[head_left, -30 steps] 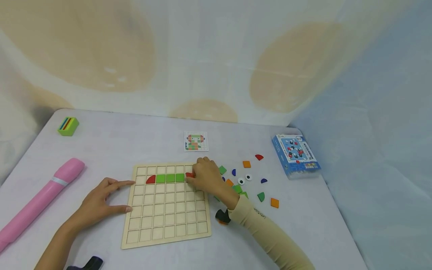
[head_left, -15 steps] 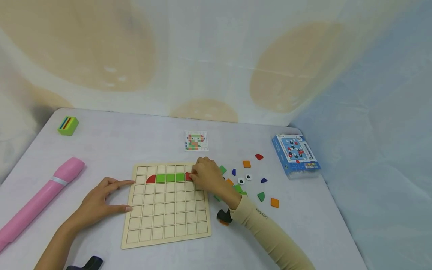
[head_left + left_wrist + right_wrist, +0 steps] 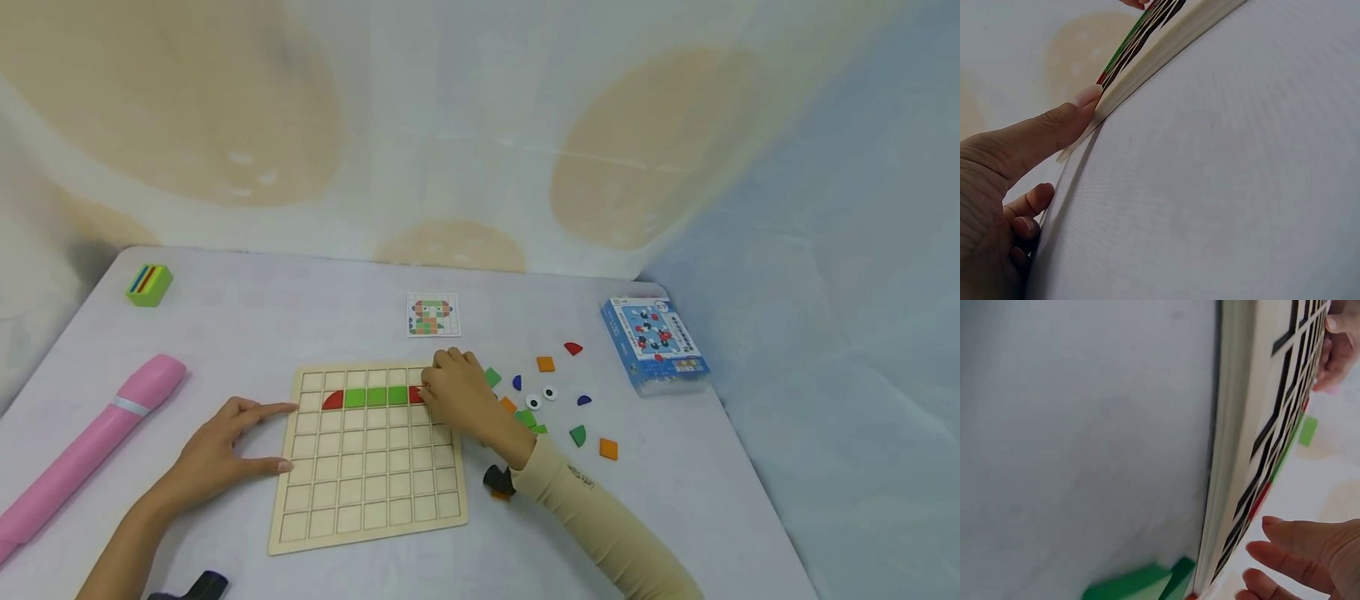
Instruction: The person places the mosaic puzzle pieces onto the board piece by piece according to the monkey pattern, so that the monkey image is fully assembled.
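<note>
A wooden grid board [image 3: 367,467] lies in front of me. Across its second row run a red quarter-round piece [image 3: 333,400], several green square tiles [image 3: 377,397] and another red piece [image 3: 415,394]. My left hand [image 3: 217,454] rests at the board's left edge, thumb and index finger spread and touching the rim; the left wrist view shows the thumb [image 3: 1054,128] on the edge. My right hand [image 3: 468,396] is over the board's upper right, fingertips right at the second red piece. In the right wrist view its thumb [image 3: 1300,536] and fingers stand apart with nothing between them.
Loose coloured pieces [image 3: 577,436] and two googly-eye discs [image 3: 533,402] lie right of the board. A pattern card [image 3: 432,315] is behind it. A blue box [image 3: 654,342] stands right, a pink roll [image 3: 97,442] and a green striped block [image 3: 149,285] left.
My right fingers have shifted slightly right and drawn back from the second red piece, which now shows seated next to the green tiles. My left hand stays at the board's edge.
</note>
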Tool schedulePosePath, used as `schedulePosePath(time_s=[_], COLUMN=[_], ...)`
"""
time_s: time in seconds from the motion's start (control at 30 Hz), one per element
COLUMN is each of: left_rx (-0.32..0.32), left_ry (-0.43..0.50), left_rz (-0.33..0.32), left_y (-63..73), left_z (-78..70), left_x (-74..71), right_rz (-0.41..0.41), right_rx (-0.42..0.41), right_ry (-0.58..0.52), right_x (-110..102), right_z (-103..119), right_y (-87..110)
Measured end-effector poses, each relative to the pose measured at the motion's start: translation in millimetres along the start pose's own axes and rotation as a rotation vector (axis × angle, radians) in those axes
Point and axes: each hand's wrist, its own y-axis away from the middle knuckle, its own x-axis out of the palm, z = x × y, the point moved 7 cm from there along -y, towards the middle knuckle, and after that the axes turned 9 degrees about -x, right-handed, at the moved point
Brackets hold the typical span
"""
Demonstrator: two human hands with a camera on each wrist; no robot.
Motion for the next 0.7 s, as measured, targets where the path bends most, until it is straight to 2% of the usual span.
schedulePosePath(time_s=[0.33, 0.53, 0.7], left_rx=[-0.034, -0.020, 0.000], left_ry=[0.001, -0.004, -0.012], left_rz=[0.038, 0.030, 0.009], left_y=[-1.4, -1.2, 0.6], left_z=[0.2, 0.8, 1.1], left_x=[2.2, 2.6, -0.1], right_rz=[-0.047, -0.086, -0.122], right_rx=[0.107, 0.238, 0.318], right_ry=[-0.226, -0.267, -0.251], right_x=[-19, -29, -35], right_z=[-46, -88, -119], right_y=[27.4, 47.3, 63.5])
